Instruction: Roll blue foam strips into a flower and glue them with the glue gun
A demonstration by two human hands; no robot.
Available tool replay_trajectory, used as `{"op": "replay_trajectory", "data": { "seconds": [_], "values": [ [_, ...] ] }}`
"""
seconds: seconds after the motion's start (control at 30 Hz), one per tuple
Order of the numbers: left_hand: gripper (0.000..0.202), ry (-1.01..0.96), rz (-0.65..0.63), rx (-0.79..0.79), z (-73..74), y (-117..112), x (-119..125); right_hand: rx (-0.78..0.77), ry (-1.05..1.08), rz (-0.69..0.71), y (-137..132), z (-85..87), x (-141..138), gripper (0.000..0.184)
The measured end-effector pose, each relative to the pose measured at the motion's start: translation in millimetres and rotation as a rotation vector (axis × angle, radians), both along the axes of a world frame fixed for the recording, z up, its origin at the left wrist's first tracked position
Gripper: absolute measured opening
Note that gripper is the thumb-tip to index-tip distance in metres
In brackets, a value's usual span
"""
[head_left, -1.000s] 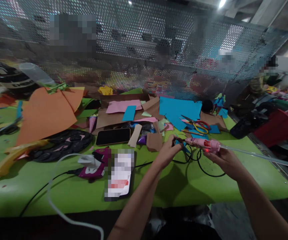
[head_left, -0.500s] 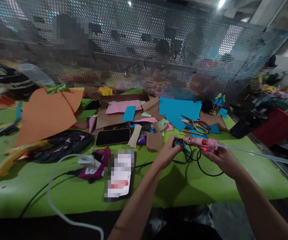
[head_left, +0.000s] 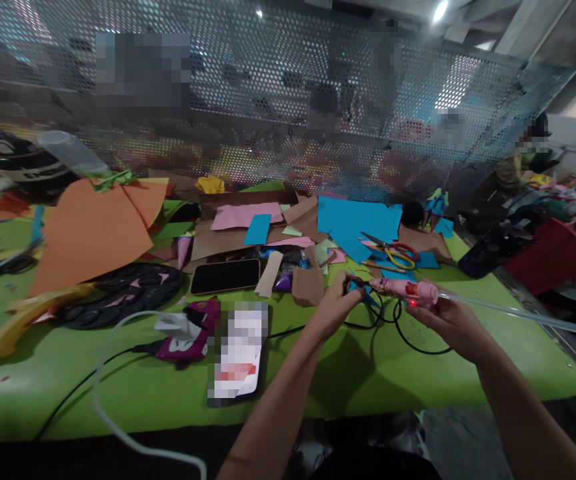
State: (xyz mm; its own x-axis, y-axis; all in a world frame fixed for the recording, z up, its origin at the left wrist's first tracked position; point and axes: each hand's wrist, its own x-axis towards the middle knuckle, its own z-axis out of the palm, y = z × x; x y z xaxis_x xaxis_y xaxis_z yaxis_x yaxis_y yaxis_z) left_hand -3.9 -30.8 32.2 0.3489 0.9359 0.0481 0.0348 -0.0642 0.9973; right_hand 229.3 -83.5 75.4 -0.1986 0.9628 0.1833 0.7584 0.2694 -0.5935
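My right hand (head_left: 451, 320) grips a pink hot glue gun (head_left: 405, 289) whose nozzle points left; a long clear glue stick (head_left: 518, 315) sticks out of its back to the right. A red light glows under the gun. My left hand (head_left: 335, 305) is closed in a pinch at the nozzle, holding a small blue paper piece (head_left: 363, 292). The gun's black cord (head_left: 408, 337) loops on the green table cover (head_left: 118, 380) beneath both hands.
Coloured paper scraps lie behind the hands: a blue sheet (head_left: 353, 223), an orange sheet (head_left: 93, 230), pink and brown pieces. Scissors (head_left: 398, 253) rest on the blue sheet. Two phones (head_left: 225, 275) (head_left: 238, 350), a white charger (head_left: 173, 325), a yellow glue gun (head_left: 28, 313) lie left. A perforated metal screen (head_left: 268, 100) backs the table.
Both hands and the glue gun stay nearly in place; the view has shifted slightly, and the gun sits a touch lower and flatter.
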Motion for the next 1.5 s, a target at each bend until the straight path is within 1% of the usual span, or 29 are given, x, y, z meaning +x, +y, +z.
{"op": "replay_trajectory", "data": {
  "seconds": [0.23, 0.33, 0.4, 0.53, 0.73, 0.83, 1.0, 1.1, 1.3, 1.5],
  "values": [
    [0.018, -0.024, -0.002, -0.001, -2.8, 1, 0, 0.008, -0.014, 0.044, 1, 3.9, -2, 0.033],
    [0.018, -0.003, 0.006, -0.001, -3.7, 1, 0, 0.003, -0.018, 0.018, 1, 3.6, -2, 0.033],
    [0.018, 0.004, 0.0, 0.008, -4.7, 1, 0, -0.004, 0.01, 0.01, 2, 4.3, -4, 0.034],
    [0.02, -0.032, -0.038, 0.011, -8.0, 2, 1, -0.037, 0.107, 0.056, 2, 8.7, -12, 0.039],
    [0.019, -0.04, -0.059, 0.001, -9.7, 2, 2, -0.07, 0.194, 0.051, 4, 10.8, -19, 0.038],
    [0.019, -0.036, -0.04, 0.005, -7.8, 2, 1, -0.063, 0.138, 0.077, 3, 9.2, -15, 0.038],
    [0.016, -0.013, -0.005, -0.011, -1.8, 0, -1, -0.014, 0.012, 0.029, 0, 7.3, -4, 0.032],
    [0.016, -0.023, -0.003, -0.021, 0.3, 0, -1, -0.004, 0.001, 0.027, -1, 6.8, -1, 0.032],
    [0.017, 0.0, 0.004, -0.009, -1.0, 0, 0, -0.045, 0.009, 0.051, -1, 8.4, -5, 0.033],
    [0.018, -0.013, 0.006, -0.007, -0.9, -1, 0, -0.01, 0.016, 0.046, 0, 10.2, -6, 0.03]
  ]
}}
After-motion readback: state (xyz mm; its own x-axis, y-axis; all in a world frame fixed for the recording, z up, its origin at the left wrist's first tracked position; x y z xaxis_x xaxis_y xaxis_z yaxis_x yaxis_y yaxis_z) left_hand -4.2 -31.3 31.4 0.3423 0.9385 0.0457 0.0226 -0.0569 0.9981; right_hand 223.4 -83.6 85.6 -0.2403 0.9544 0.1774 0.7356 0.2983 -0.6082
